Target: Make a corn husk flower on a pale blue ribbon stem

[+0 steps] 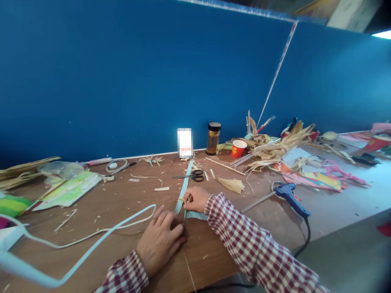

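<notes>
A blue partition [122, 81] backs the wooden tabletop [116, 203], littered with dried husks and trimmings. A glue gun [290, 195] lies to the right and scissors [192, 175] further back. A pale blue strip [184, 185] runs toward the person. The left hand [160, 238] lies flat, fingers spread, pressing down its near end; the right hand [197, 199] pinches a small husk bit [187, 198] against the strip. It looks like positioning work, which calls for a steady hold-down.
</notes>
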A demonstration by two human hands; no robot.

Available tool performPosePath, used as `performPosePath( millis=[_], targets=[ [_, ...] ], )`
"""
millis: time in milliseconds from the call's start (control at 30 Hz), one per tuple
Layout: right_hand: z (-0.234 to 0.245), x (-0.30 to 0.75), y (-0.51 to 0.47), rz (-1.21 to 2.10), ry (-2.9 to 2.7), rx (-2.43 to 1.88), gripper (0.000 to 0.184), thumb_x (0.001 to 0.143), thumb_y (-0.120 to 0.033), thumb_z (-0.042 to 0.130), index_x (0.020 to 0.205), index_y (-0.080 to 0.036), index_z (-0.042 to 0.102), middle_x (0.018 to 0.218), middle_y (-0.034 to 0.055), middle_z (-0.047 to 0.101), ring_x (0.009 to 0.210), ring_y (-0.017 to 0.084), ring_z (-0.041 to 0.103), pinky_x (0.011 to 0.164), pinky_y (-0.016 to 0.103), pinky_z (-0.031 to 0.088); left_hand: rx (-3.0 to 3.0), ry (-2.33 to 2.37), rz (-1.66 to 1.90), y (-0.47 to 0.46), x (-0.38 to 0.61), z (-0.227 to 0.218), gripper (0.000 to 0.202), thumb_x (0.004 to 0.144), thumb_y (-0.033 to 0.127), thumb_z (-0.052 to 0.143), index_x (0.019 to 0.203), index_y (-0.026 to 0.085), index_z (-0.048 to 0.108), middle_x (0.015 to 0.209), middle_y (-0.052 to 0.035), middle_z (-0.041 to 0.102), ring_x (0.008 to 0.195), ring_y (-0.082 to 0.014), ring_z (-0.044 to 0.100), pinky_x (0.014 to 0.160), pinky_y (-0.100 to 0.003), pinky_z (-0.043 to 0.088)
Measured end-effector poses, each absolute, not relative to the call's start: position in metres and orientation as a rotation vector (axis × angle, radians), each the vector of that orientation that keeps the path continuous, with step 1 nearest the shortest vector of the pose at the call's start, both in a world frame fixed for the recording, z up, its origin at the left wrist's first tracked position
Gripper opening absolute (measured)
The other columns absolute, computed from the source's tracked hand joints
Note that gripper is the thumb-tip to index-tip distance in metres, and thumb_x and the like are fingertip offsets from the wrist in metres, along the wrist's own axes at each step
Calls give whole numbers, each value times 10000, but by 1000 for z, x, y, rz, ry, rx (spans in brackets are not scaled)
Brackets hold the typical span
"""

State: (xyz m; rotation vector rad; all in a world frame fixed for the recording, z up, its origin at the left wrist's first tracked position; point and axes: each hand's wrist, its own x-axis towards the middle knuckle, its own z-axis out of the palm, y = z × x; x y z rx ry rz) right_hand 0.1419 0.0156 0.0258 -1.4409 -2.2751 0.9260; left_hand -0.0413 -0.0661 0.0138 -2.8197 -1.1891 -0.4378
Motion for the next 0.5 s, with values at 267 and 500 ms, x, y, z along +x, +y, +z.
performPosePath(
  millis=[267,500],
  targets=[
    [25,143,17,957,-2185,-1526,265,600,-301,674,811,-159,598,663,-16,600,586,106,521,526,203,335,-2911,-1449,-618,-63,-35,26,253,845,330,448,717,225,638,796,-38,570,780,-184,511,717,-349,426],
    [26,143,16,984,-2150,-1524,220,577,-267,679,742,-159,580,637,-23,593,589,108,527,517,201,326,-2749,-2060,-968,-50,-21,17,245,771,395,513,688,205,644,682,-21,645,669,-187,571,615,-307,420]
  ],
)
